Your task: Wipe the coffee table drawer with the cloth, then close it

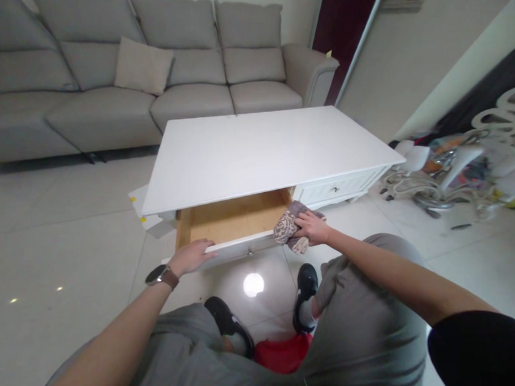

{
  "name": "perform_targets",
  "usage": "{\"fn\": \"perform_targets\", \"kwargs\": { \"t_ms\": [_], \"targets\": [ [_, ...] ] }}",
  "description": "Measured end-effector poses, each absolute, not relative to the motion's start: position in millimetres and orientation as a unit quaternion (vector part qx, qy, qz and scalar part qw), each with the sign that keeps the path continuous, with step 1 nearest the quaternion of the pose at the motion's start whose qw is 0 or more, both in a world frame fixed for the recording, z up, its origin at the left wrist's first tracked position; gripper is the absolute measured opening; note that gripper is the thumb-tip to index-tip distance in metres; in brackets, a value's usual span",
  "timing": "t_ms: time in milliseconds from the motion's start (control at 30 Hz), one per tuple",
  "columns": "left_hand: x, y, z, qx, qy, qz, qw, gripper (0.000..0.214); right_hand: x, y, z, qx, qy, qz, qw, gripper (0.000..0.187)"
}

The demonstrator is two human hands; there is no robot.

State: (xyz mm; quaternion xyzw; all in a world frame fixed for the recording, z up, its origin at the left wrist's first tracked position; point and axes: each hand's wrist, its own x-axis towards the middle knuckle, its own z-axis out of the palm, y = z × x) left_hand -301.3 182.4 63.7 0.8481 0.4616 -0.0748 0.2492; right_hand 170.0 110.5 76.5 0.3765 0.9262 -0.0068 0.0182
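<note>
A white coffee table stands before me with its left drawer pulled out, showing a bare wooden bottom. My left hand rests on the drawer's white front edge, fingers curled over it. My right hand presses a patterned brown cloth against the drawer's right front corner, fingers closed on the cloth. A watch sits on my left wrist.
A grey sofa with a beige cushion stands behind the table. A second, closed drawer is at the table's right. White chairs and clutter lie on the floor at right. A red stool shows under me.
</note>
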Motion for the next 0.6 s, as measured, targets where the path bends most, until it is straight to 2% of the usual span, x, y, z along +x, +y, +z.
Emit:
{"fn": "perform_targets", "kwargs": {
  "t_ms": [300, 433, 600],
  "targets": [
    [-296.2, 219.8, 62.3, 0.844, 0.479, -0.118, 0.21, 0.072, 192.2, 132.2, 75.5, 0.489, 0.868, -0.058, -0.064, 0.03],
    [-284.2, 226.9, 66.2, 0.828, 0.523, -0.127, 0.157, 0.074, 208.3, 137.5, 67.3, 0.546, 0.828, -0.085, -0.091, 0.027],
    [-278.8, 233.1, 64.4, 0.814, 0.558, -0.108, 0.122, 0.069, 215.6, 140.6, 38.4, 0.656, 0.694, -0.166, -0.246, 0.023]
  ]
}}
